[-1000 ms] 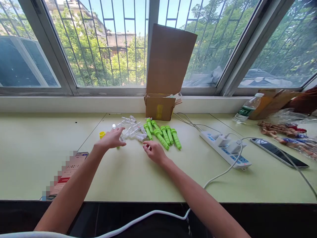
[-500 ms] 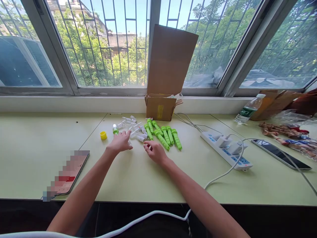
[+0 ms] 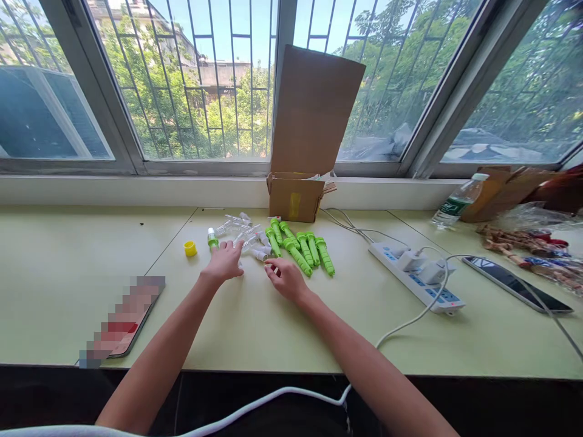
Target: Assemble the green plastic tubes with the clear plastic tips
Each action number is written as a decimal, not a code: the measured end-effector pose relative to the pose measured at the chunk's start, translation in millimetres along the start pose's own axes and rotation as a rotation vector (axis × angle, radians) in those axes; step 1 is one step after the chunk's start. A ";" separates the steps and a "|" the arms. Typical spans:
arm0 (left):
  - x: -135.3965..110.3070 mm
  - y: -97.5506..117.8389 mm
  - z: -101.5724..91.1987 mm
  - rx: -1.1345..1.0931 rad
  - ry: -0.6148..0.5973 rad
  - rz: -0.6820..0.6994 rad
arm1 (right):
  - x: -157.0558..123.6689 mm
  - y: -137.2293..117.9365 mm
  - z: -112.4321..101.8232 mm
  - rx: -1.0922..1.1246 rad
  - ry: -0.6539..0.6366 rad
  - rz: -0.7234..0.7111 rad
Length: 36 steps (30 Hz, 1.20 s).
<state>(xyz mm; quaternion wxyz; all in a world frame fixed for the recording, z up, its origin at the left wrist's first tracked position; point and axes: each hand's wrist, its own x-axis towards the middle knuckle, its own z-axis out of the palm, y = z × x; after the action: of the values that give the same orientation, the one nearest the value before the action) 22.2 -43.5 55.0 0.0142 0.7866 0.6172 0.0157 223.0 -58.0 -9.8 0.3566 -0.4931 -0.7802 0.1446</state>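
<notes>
My left hand [image 3: 223, 264] is over the near edge of a loose heap of clear plastic tubes [image 3: 248, 233], its thumb stretched apart from the fingers. A clear piece shows partly between thumb and fingers, without a visible grip on it. Just beyond the fingertips stands a small green bottle with a white top [image 3: 212, 237]. My right hand [image 3: 285, 278] rests on the table with loosely bent fingers and nothing visible in them. Its fingertips are close to a clear tube end [image 3: 259, 255]. Several bright green ribbed plastic tubes [image 3: 298, 258] lie just beyond the right hand.
A yellow cap [image 3: 190, 248] lies left of the heap. An open cardboard box [image 3: 294, 197] stands against the sill. Rightward are a power strip [image 3: 416, 279] with cables, a dark phone [image 3: 514, 282] and a water bottle [image 3: 460, 200]. Another phone [image 3: 132, 328] lies front left.
My left hand has shifted slightly to the right and its thumb has drawn nearer the fingers. My right hand stays in place.
</notes>
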 end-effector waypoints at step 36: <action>25.3 21.8 48.7 -0.171 0.558 0.203 | 0.7 -1.9 -15.1 -0.452 0.081 0.173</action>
<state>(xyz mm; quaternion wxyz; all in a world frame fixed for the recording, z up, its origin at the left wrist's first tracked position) 51.4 -24.3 7.4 -0.0915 0.8054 0.5120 0.2841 232.1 -60.2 2.2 0.2545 -0.6310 -0.7325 -0.0236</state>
